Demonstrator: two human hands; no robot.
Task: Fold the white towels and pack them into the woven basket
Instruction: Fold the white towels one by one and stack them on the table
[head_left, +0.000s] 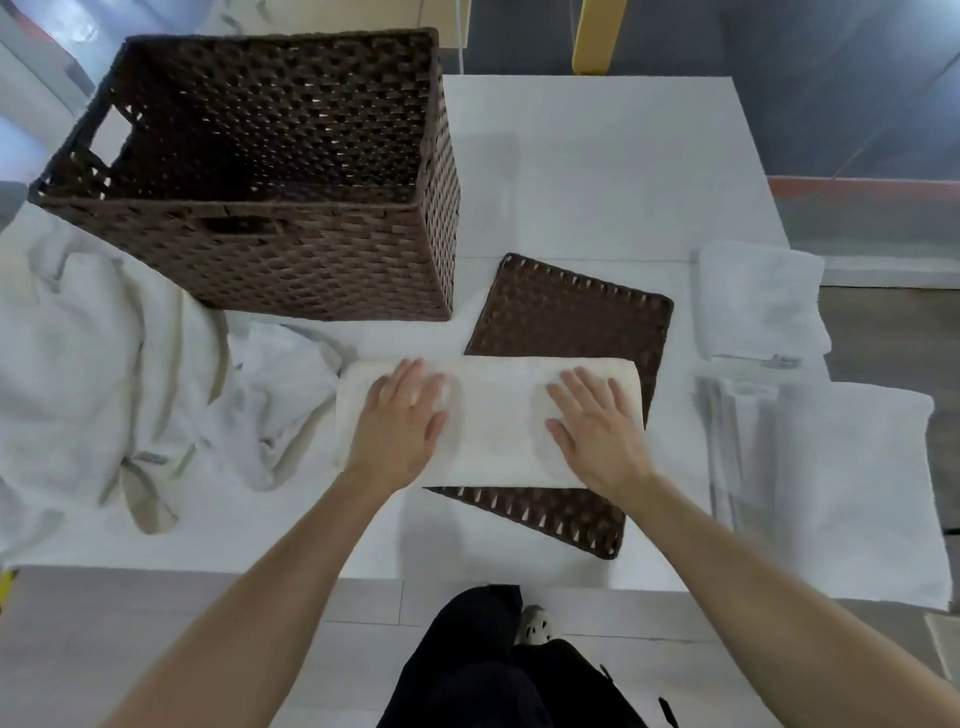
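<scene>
A folded white towel (493, 421) lies in front of me, partly over a flat brown woven lid (571, 317). My left hand (402, 415) presses flat on the towel's left half. My right hand (592, 421) presses flat on its right half, fingers spread. The big brown woven basket (322, 265) stands behind the towel at the left, with nothing visible inside. A heap of unfolded white towels (104, 374) lies left of the basket. At the right lie two folded white towels, a small one (758, 301) and a larger one (841, 483).
The white table (597, 171) ends just in front of my forearms and past the folded towels at the right. Below the edge are my dark trousers and a shoe (535, 623) on a pale floor. A yellow post (597, 36) stands behind the table.
</scene>
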